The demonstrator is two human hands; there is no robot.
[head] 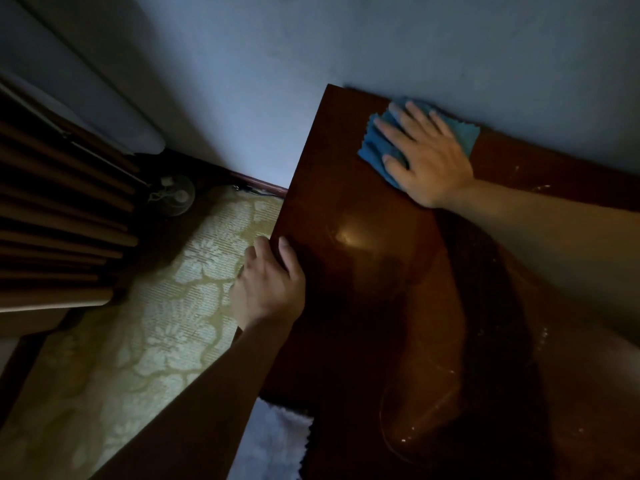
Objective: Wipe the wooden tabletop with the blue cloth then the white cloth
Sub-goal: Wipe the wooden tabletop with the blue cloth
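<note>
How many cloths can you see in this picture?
2. A blue cloth lies flat under the right hand at the tabletop's far corner by the wall. Something white and fluffy, perhaps the white cloth, shows below the table's near edge. Others may be hidden.

Right hand (427, 155) presses blue cloth (375, 147) flat on wooden tabletop (363, 271) by wall; left hand (268, 289) grips table edge.

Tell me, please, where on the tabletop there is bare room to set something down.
The wooden tabletop is bare between the left hand gripping its left edge and the right forearm. The far corner is taken: the right hand presses the blue cloth against the wall.
</note>
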